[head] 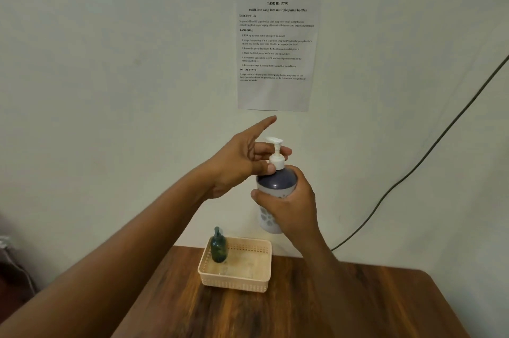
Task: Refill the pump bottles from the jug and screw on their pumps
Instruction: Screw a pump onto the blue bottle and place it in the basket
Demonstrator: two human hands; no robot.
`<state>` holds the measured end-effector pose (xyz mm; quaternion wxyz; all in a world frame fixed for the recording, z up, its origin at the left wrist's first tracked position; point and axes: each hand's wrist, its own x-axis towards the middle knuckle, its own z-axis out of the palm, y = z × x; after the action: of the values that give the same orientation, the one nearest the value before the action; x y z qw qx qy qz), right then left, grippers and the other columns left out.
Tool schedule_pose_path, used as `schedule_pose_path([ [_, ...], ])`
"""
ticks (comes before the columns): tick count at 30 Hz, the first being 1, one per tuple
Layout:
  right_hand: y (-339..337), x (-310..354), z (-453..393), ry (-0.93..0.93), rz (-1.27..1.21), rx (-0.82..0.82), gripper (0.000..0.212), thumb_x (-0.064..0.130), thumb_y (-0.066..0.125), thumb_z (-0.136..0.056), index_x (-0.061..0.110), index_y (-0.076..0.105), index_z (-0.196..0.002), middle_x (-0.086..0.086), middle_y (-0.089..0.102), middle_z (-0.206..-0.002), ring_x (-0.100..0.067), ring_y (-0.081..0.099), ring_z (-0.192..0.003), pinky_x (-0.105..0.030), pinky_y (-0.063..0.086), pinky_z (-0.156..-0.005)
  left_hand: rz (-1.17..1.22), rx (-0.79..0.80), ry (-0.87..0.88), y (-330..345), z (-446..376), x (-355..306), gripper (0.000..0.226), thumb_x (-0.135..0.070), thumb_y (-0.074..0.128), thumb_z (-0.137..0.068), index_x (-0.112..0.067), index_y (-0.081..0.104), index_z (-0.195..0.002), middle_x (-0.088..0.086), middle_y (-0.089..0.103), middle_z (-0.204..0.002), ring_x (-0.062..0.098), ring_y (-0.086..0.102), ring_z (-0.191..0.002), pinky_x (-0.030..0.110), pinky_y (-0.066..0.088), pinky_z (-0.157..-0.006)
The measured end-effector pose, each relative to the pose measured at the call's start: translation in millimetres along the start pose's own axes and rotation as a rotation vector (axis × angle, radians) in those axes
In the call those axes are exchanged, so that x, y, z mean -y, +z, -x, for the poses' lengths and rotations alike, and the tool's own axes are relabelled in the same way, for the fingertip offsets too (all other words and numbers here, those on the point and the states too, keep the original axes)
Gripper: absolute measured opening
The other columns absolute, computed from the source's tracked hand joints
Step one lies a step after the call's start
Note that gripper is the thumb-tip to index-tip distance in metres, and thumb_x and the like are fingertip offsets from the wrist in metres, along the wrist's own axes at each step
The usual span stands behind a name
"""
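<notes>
A white pump bottle point(276, 182) with a dark top and flower print is held up in the air above the table. My right hand point(292, 206) grips its body. My left hand point(242, 161) pinches the white pump collar point(276, 160) between thumb and fingers, index finger pointing up. The pump sits on the bottle's neck. A small dark green pump bottle point(218, 246) with its pump on stands in the back left corner of a beige basket point(234, 279). The jug is not in view.
The basket sits near the back edge of a wooden table point(330, 307), close to the wall. A printed task sheet point(276, 51) hangs on the wall. A dark cable point(429, 150) runs down the wall at right.
</notes>
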<state>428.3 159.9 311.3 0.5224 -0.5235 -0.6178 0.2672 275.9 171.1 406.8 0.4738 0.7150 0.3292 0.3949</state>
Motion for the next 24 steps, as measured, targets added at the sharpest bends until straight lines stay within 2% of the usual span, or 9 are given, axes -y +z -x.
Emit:
schedule_pose_path([
  [3, -1.0, 4.8, -0.4, -0.025, 0.01, -0.037, 0.064, 0.043, 0.082, -0.075, 0.041, 0.039, -0.121, 0.032, 0.047, -0.104, 0.004, 0.054, -0.09, -0.001, 0.034, -0.076, -0.131, -0.22, 0.027, 15.3, 0.1, 4.9, 0.095, -0.016, 0.088, -0.082, -0.039, 0.035, -0.157, -0.003, 0.073, -0.116, 0.014, 0.074, -0.104, 0.023, 0.062, -0.088],
  [6, -0.2, 7.4, 0.2, -0.044, 0.01, -0.037, 0.064, 0.044, 0.082, -0.075, 0.042, 0.036, -0.119, 0.037, 0.041, -0.103, 0.01, 0.05, -0.088, 0.006, 0.034, -0.068, -0.134, -0.372, 0.08, 23.4, -1.7, 9.0, 0.098, -0.018, 0.095, -0.071, -0.036, 0.044, -0.152, -0.007, 0.072, -0.089, 0.012, 0.073, -0.085, 0.019, 0.061, -0.076],
  [9, -2.3, 5.2, -0.1, -0.026, -0.012, -0.038, 0.066, 0.042, 0.083, -0.074, 0.041, 0.036, -0.12, 0.029, 0.046, -0.105, 0.003, 0.052, -0.089, 0.002, 0.035, -0.07, -0.149, -0.31, 0.066, 18.0, -2.6, 5.3, 0.093, -0.011, 0.089, -0.079, -0.035, 0.041, -0.155, -0.006, 0.08, -0.091, 0.014, 0.078, -0.092, 0.033, 0.062, -0.092],
  [11, -3.8, 3.7, 1.6, -0.018, -0.011, -0.041, 0.068, 0.042, 0.083, -0.074, 0.041, 0.035, -0.121, 0.023, 0.048, -0.111, -0.003, 0.052, -0.095, -0.004, 0.034, -0.08, -0.166, -0.203, 0.025, 13.6, -3.1, 2.2, 0.087, -0.006, 0.08, -0.088, -0.034, 0.036, -0.158, -0.004, 0.082, -0.098, 0.015, 0.076, -0.105, 0.042, 0.05, -0.11],
  [12, -4.2, 2.7, 2.5, -0.015, -0.007, -0.036, 0.068, 0.042, 0.083, -0.074, 0.041, 0.034, -0.122, 0.021, 0.048, -0.115, -0.005, 0.051, -0.099, -0.008, 0.036, -0.085, -0.179, -0.144, 0.004, 11.8, -3.6, 1.5, 0.084, -0.005, 0.075, -0.092, -0.033, 0.034, -0.159, -0.005, 0.082, -0.103, 0.014, 0.074, -0.111, 0.042, 0.044, -0.113],
  [14, -3.8, 0.4, 3.1, -0.021, 0.001, -0.029, 0.069, 0.041, 0.082, -0.075, 0.041, 0.033, -0.124, 0.019, 0.047, -0.119, -0.006, 0.049, -0.104, -0.011, 0.036, -0.088, -0.169, -0.042, -0.024, 7.1, -3.1, 0.8, 0.079, -0.005, 0.068, -0.098, -0.032, 0.029, -0.161, -0.007, 0.081, -0.111, 0.01, 0.071, -0.117, 0.029, 0.047, -0.107],
  [17, -3.0, -1.4, 1.5, -0.019, 0.026, -0.011, 0.069, 0.041, 0.08, -0.077, 0.036, 0.035, -0.129, 0.018, 0.044, -0.121, -0.006, 0.048, -0.107, -0.01, 0.033, -0.089, -0.103, -0.004, -0.027, 5.6, -0.3, 0.3, 0.081, -0.009, 0.069, -0.099, -0.036, 0.026, -0.162, -0.01, 0.078, -0.12, 0.007, 0.07, -0.118, 0.012, 0.056, -0.085],
  [22, 1.2, -0.1, -2.1, -0.013, 0.053, -0.003, 0.069, 0.042, 0.079, -0.079, 0.032, 0.038, -0.134, 0.025, 0.043, -0.115, -0.005, 0.051, -0.105, -0.002, 0.03, -0.089, -0.216, -0.364, 0.058, 28.9, 0.4, 5.8, 0.086, -0.028, 0.092, -0.076, -0.035, 0.047, -0.148, -0.007, 0.069, -0.102, 0.014, 0.07, -0.097, 0.015, 0.059, -0.073],
  [24, 2.1, -0.9, -1.2, -0.002, 0.063, 0.021, 0.072, 0.041, 0.078, -0.081, 0.025, 0.038, -0.139, 0.02, 0.041, -0.118, -0.006, 0.047, -0.109, -0.011, 0.03, -0.096, -0.218, -0.399, 0.078, 31.2, 1.2, 6.3, 0.083, -0.023, 0.095, -0.072, -0.032, 0.054, -0.143, -0.006, 0.071, -0.093, 0.015, 0.073, -0.09, 0.018, 0.061, -0.076],
])
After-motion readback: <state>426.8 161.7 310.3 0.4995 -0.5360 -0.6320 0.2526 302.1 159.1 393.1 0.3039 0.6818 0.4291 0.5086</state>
